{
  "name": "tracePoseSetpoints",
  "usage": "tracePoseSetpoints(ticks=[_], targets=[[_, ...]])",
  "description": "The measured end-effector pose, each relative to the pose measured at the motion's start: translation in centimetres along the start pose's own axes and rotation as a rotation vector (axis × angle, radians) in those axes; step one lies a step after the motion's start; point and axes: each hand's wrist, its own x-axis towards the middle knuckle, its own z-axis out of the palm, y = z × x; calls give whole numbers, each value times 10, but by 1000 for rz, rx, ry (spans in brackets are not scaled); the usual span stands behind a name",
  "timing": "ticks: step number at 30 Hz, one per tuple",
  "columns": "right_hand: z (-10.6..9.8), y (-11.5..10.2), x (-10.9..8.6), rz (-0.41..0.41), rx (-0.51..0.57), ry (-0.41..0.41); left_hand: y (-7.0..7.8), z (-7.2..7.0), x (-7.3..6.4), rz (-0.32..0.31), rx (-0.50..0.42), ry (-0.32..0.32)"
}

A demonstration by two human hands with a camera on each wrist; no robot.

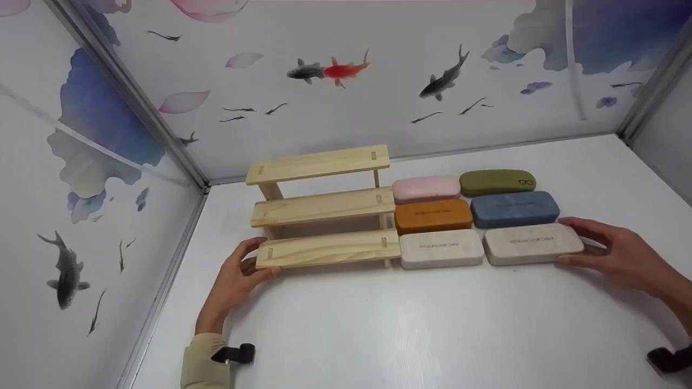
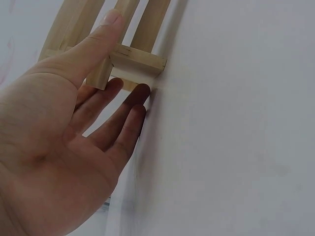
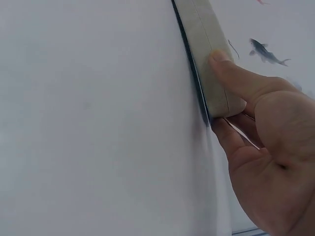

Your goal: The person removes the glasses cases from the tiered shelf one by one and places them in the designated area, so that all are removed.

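Note:
A three-step wooden display rack (image 1: 324,207) stands on the white table. My left hand (image 1: 238,278) grips the left end of its lowest step, with the thumb along the front edge and the fingers behind. In the left wrist view the thumb lies on the wooden slat (image 2: 98,74). To the right, my right hand (image 1: 621,249) holds the right end of a beige glasses case (image 1: 532,251) between thumb and fingers. The right wrist view shows the thumb pressing the side of that case (image 3: 204,46). A white glasses case (image 1: 442,254) sits between it and the rack.
Behind the front cases lie an orange case (image 1: 432,221), a blue case (image 1: 514,215), a pink case (image 1: 426,187) and a green case (image 1: 497,181), packed in two columns beside the rack. Panels printed with fish (image 1: 346,70) enclose the table (image 1: 405,329) at the back and sides.

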Motion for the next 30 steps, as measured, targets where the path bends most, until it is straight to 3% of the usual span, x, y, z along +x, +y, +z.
tracePoseSetpoints(ticks=[7,23,30], targets=[[0,-1,0,16,28,-6,1,0,3,8,-9,-13],[-5,1,4,48,-29,-28,3,3,8,25,-10,-20],[-4,-1,4,37,-77,-9,10,-2,7,-20,23,-30]])
